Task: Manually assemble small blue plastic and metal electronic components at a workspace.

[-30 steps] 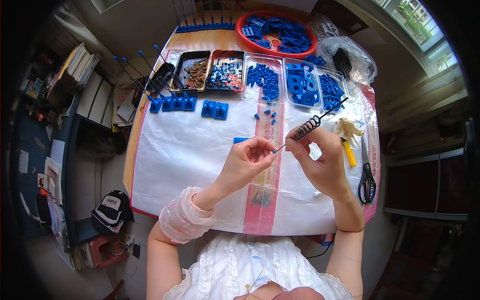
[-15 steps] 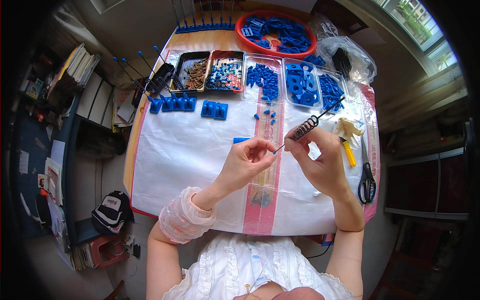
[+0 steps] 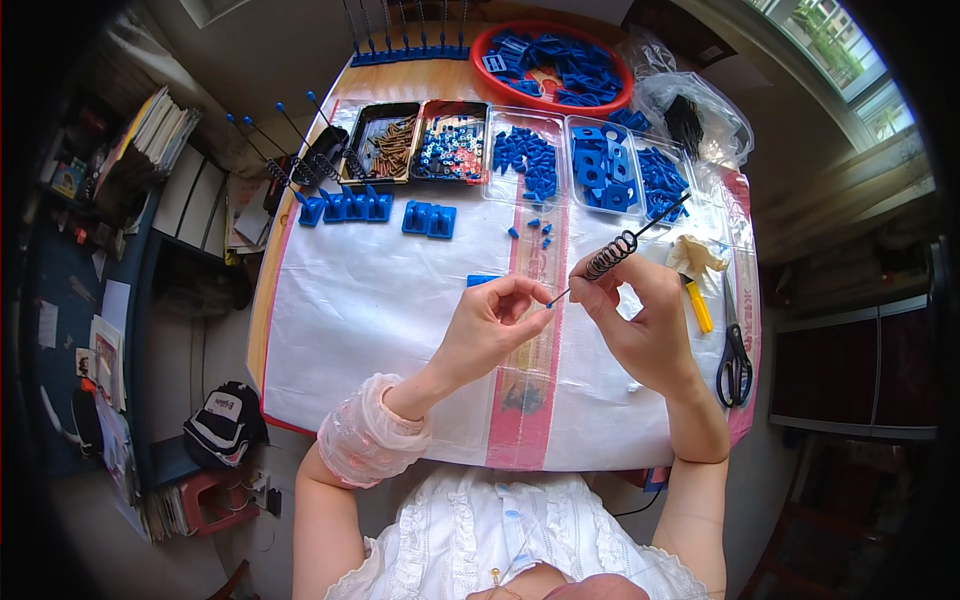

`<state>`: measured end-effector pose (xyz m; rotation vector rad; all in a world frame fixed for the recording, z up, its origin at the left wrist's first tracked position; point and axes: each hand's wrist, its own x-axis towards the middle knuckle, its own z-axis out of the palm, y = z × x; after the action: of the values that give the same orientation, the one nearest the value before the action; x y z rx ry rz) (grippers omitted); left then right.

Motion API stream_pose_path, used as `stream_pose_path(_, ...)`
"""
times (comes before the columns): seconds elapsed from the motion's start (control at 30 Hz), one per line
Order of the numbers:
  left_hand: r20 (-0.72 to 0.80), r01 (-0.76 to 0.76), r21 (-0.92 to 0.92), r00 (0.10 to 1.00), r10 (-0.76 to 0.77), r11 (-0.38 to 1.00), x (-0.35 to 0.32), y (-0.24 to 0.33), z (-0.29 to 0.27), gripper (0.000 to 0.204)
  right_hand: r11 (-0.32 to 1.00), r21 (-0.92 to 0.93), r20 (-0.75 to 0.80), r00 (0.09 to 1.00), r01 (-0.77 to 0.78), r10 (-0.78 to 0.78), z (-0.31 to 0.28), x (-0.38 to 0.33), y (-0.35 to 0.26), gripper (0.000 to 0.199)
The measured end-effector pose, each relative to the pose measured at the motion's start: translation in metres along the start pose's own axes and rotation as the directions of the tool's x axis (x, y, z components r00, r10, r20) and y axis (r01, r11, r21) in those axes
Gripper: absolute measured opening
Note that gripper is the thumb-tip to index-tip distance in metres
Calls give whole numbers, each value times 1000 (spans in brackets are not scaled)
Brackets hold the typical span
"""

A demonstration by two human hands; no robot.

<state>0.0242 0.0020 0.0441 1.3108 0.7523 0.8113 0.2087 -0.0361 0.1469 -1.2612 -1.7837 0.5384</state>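
Observation:
My right hand [image 3: 645, 325] pinches a thin black rod with a coil spring [image 3: 610, 258] around its middle; the rod slants from upper right to lower left. At its lower end, thumb and forefinger of my left hand [image 3: 485, 325] close on a tiny blue piece [image 3: 549, 305], mostly hidden by the fingertips. Just behind my left hand a flat blue block [image 3: 482, 281] lies on the white sheet, partly covered. Several small blue cones [image 3: 534, 225] lie loose on the sheet beyond my hands.
Across the back stand a tray of brass screws [image 3: 392, 150], a tray of nuts [image 3: 450, 150] and clear boxes of blue parts [image 3: 603, 170]. Behind them is a red basin [image 3: 628, 85]. A yellow cutter [image 3: 698, 308] and scissors [image 3: 735, 365] lie right; blue clips [image 3: 430, 220] lie left.

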Motion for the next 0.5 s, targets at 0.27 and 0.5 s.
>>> stream_pose_path(0.27, 7, 6, 17, 1000, -6, 1000, 0, 1, -1, 15, 1000, 8, -5, 1000, 1, -1, -2, -1, 0, 13)
stream_pose_path(0.5, 8, 13, 19, 1000, -13, 1000, 0, 1, -1, 15, 1000, 17, -3, 1000, 8, -8, -1, 0, -1, 14)
